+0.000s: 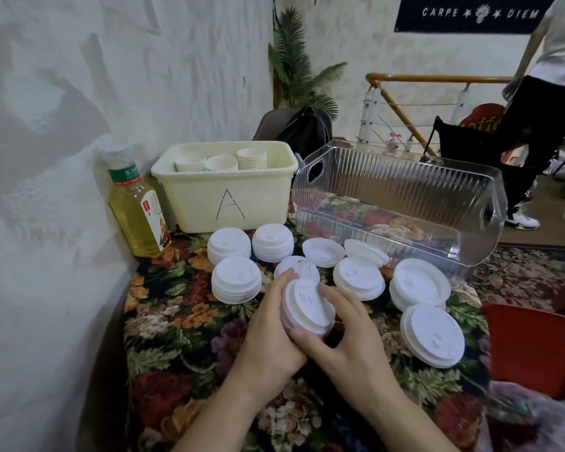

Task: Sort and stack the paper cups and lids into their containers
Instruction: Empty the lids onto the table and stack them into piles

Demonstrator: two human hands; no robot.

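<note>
A small stack of white lids [307, 306] is held between my left hand [269, 337] and my right hand [346, 334], tilted just above the flowered tablecloth. Several more stacks of white lids [236, 278] lie around it in a loose cluster. Behind them stands a cream tub marked "A" [229, 194] with stacked paper cups [252, 158] inside. To its right a clear ribbed plastic container [402, 197] lies tipped on its side, nothing in it, one lid leaning at its open mouth.
A bottle of yellow drink [137, 203] stands by the wall on the left. A red object [535, 347] sits at the table's right edge. Behind are a black bag, a plant, a stair railing and a standing person [542, 102].
</note>
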